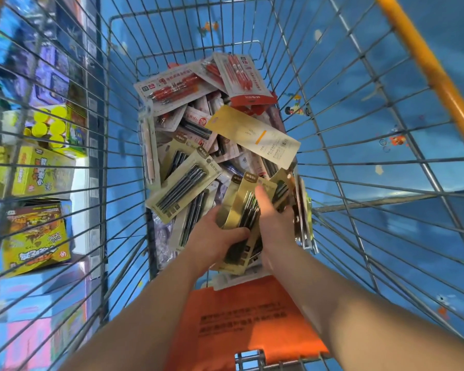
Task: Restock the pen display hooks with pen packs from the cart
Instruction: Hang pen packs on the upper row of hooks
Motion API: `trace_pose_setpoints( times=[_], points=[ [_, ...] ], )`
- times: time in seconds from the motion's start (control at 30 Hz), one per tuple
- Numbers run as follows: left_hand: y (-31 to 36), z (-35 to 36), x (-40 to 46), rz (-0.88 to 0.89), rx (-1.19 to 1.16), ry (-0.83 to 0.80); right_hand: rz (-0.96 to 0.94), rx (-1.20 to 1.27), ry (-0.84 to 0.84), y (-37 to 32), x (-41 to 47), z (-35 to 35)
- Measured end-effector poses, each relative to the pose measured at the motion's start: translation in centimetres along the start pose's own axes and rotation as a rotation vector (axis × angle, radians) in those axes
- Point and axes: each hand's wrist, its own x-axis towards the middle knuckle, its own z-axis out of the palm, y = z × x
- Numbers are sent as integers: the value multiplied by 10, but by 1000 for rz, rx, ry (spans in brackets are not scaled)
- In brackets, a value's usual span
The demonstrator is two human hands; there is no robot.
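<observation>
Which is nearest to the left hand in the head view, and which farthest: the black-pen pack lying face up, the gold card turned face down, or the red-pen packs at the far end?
From the left hand:
1. Black-pen pack, just beyond the hand, slightly left.
2. Gold card, mid-cart, toward the right.
3. Red-pen packs, at the cart's far end.

This is a shop, most likely a stationery or toy store. A wire shopping cart point(332, 129) with an orange handle rail point(426, 68) and an orange fold-down seat flap point(241, 311) holds a heap of carded pen packs point(188, 180), each with a hang hole for display hooks. Through the cart's left side, shelves point(86, 167) carry boxed goods: yellow printed boxes point(38, 172) and a pack with round yellow lids point(54, 124) (the print is too blurred to read). The floor point(386, 89) is blue with small cartoon figures.
</observation>
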Motion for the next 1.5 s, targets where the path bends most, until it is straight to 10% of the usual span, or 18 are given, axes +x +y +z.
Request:
trace_pose_setpoints(
  times=[0.67, 0.83, 1.2, 1.5],
  points=[
    [34, -40, -16, -26, 60, -122, -255, -384, -218, -12, -17, -10],
    [42, -32, -19, 0, -62, -64, -121, -281, -500, -2, -21, 0],
    [39, -30, -17, 83, -250, -39, -113, -119, -363, 2, -6, 9],
    [21, -41, -1, 55, 198, 621, 18, 167, -330, 4, 7, -4]
  ],
)
